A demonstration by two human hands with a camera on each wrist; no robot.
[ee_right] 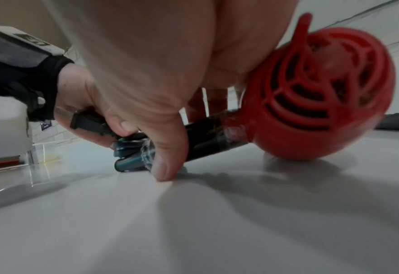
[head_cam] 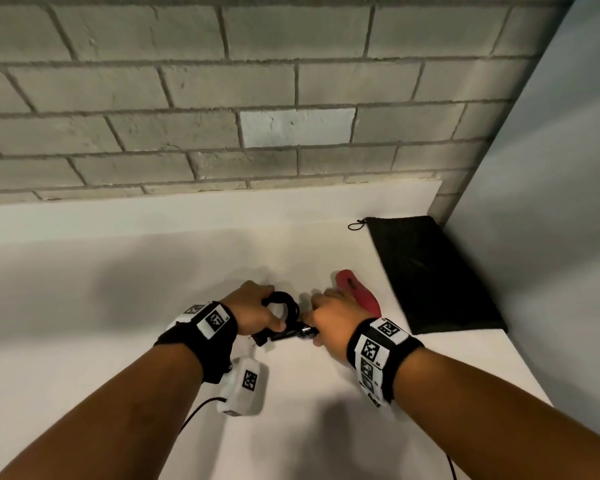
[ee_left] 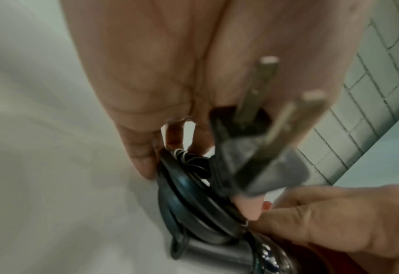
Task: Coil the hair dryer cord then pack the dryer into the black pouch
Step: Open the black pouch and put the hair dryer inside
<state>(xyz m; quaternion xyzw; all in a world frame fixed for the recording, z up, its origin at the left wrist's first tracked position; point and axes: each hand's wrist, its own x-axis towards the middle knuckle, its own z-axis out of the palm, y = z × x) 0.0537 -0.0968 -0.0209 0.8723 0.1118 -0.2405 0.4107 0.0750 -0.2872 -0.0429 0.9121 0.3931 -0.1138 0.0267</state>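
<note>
one table, one pouch, one dryer, one coiled cord — and two hands at work on them.

the white table carries one black pouch lying flat at its far right corner, well apart from the hands. one red hair dryer lies on the table between pouch and hands, its black handle under the right hand, whose fingers curl round it. the left hand grips the one coiled cord just beside the handle end — its fingers are bent round the loops and the two-pronged plug.
</note>
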